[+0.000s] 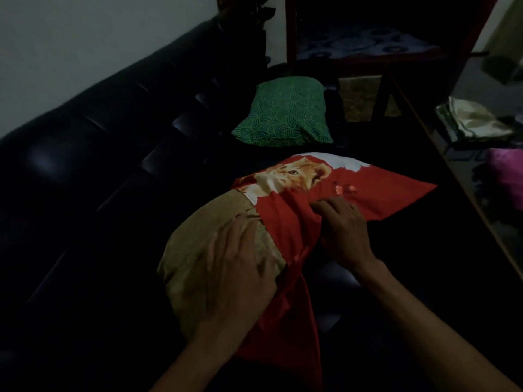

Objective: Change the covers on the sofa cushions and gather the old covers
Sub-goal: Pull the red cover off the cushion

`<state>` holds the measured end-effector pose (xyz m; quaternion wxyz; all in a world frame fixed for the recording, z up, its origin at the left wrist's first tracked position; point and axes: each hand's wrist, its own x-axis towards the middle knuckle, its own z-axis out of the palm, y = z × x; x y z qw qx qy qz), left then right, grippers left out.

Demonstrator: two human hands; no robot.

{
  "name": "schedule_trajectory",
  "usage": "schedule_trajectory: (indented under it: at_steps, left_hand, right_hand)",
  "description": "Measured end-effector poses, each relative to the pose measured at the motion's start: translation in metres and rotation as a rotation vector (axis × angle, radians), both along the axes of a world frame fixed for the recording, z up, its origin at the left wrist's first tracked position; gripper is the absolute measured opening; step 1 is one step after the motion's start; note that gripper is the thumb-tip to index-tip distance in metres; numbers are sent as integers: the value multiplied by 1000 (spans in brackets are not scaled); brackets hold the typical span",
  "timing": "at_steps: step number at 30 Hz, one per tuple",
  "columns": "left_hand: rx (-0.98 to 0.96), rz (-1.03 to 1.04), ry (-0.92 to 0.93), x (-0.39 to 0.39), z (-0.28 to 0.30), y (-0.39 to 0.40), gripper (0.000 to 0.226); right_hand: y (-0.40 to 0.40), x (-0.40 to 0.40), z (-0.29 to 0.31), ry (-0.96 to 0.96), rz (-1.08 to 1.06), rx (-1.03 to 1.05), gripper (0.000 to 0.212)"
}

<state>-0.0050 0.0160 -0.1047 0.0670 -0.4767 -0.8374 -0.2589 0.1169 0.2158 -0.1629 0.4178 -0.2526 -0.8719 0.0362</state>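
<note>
Presumably mid-swap on the sofa (85, 154), the left hand (240, 267) lay flat with straight fingers on the tan cushion (198, 264) while the right hand (343, 230) pinched the red cat-print cover (368, 193); the step was best done by anchoring the cushion and working the bunched opening evenly.

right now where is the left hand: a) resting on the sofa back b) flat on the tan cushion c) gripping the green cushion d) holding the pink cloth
b: the left hand lies with fingers spread on the tan cushion, beside the edge of the red cover, while the green cushion sits untouched farther along the sofa.
</note>
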Motion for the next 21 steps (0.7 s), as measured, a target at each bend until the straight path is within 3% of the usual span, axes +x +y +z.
schedule_trajectory:
  at_steps: [2, 4, 10, 14, 16, 21]
  left_hand:
    - [-113, 41, -12, 2, -4, -6, 90]
    - [-152, 36, -49, -8, 1, -5, 99]
    - [-84, -20, -3, -49, 45, 9, 72]
    - [-51, 53, 38, -49, 34, 27, 52]
    - [-33, 20, 90, -50, 23, 27, 53]
    - [178, 44, 211, -69, 25, 24, 38]
  right_hand:
    - [-2, -2, 24, 35, 27, 45, 35]
    - [-6, -2, 52, 56, 44, 77, 38]
    - [4, -13, 95, -41, 88, 126, 38]
    - [11, -21, 89, -33, 71, 98, 40]
    - [14, -22, 89, -47, 74, 89, 46]
    - [24, -7, 92, -169, 61, 172, 43]
